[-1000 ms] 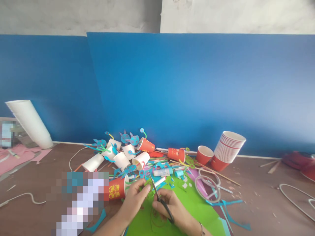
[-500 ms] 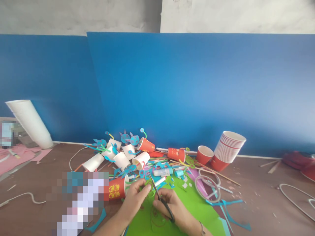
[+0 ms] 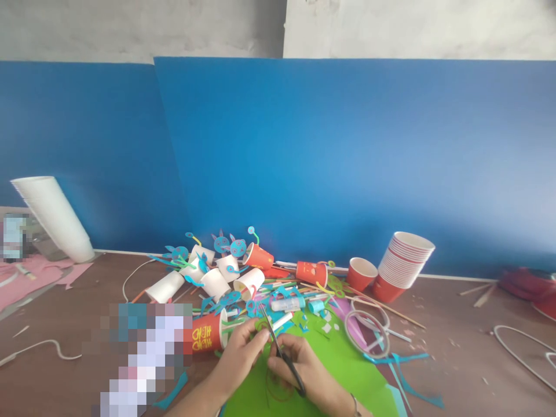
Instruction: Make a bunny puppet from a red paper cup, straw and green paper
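Note:
My left hand (image 3: 243, 353) pinches a small piece of green paper (image 3: 262, 324) with red line drawing on it, between thumb and fingers. My right hand (image 3: 299, 365) is closed around the black handles of a pair of scissors (image 3: 288, 366). The scissor blades point up and away, right beside the green piece. Whether they are biting into the paper, I cannot tell. Under both hands lies a large green sheet (image 3: 343, 376) with red outlines drawn on it. A red paper cup (image 3: 206, 333) with gold characters rests on its side left of my left hand.
White paper cups (image 3: 215, 284) with blue paper faces lie beyond my hands, among straws and scraps. A glue stick (image 3: 288, 303) and tape rolls (image 3: 367, 334) are nearby. Stacked cups stand at right (image 3: 403, 260) and a white stack (image 3: 52, 217) leans at left. A blue panel (image 3: 325, 162) backs the table.
My left hand has shifted slightly right, and its thumb covers more of the green piece. The scissors have turned a little in my right hand, with the handles slightly lower.

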The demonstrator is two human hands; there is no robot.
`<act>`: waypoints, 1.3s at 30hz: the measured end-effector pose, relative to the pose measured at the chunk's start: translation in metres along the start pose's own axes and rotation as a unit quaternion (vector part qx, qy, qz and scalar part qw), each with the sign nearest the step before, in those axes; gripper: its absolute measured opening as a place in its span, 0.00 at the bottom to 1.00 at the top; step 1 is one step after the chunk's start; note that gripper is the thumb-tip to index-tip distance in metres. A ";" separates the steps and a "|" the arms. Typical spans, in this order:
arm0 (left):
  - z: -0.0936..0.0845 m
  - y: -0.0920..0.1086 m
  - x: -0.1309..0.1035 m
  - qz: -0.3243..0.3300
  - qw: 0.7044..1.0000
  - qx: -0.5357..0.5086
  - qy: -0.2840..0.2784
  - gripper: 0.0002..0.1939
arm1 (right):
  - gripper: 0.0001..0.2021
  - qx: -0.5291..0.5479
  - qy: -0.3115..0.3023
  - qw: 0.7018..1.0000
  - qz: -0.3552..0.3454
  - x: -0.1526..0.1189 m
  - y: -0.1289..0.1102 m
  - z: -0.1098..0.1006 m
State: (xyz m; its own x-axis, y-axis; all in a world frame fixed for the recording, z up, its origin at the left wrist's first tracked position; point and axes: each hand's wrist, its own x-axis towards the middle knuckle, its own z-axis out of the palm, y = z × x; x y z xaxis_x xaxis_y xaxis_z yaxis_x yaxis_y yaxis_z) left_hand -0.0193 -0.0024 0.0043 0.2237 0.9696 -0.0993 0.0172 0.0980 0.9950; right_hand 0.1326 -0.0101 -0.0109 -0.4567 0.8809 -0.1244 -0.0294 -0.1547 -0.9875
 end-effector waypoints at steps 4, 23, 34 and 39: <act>0.000 0.003 -0.001 -0.020 1.000 -0.018 -0.007 0.19 | 0.20 0.011 -0.004 1.000 -0.008 -0.001 0.001 0.000; -0.001 -0.001 0.001 -0.020 1.000 -0.014 0.007 0.18 | 0.19 -0.014 0.015 1.000 0.015 -0.001 -0.006 -0.001; -0.001 0.005 -0.001 -0.022 1.000 -0.001 -0.019 0.17 | 0.20 -0.015 0.008 1.000 0.002 -0.002 -0.005 0.000; -0.002 0.001 0.000 -0.032 0.999 -0.002 -0.009 0.17 | 0.19 -0.015 0.016 1.000 0.014 -0.002 -0.007 0.000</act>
State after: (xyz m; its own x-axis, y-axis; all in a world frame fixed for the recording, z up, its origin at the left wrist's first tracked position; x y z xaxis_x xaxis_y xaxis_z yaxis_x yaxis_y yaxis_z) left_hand -0.0215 -0.0019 0.0058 0.2394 0.9574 -0.1617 0.0271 0.1599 0.9868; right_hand 0.1340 -0.0103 -0.0035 -0.4285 0.8902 -0.1546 0.0096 -0.1666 -0.9860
